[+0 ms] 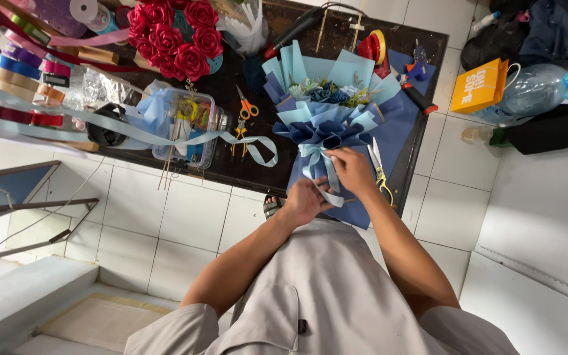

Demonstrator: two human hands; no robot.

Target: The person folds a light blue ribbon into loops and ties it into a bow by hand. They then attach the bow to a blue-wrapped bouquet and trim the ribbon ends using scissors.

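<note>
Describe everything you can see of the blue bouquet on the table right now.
The bouquet lies flat on a sheet of dark blue paper on the dark table, stem end toward the person. Layered wrap, pale blue outside and navy inside, fans around small blue and white flowers. A light blue ribbon circles its narrowed neck. The right hand pinches the ribbon at the neck; the left hand holds a ribbon tail below. Gold-handled scissors lie beside it.

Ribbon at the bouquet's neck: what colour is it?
Light blue ribbon, held by both hands; head view.
</note>
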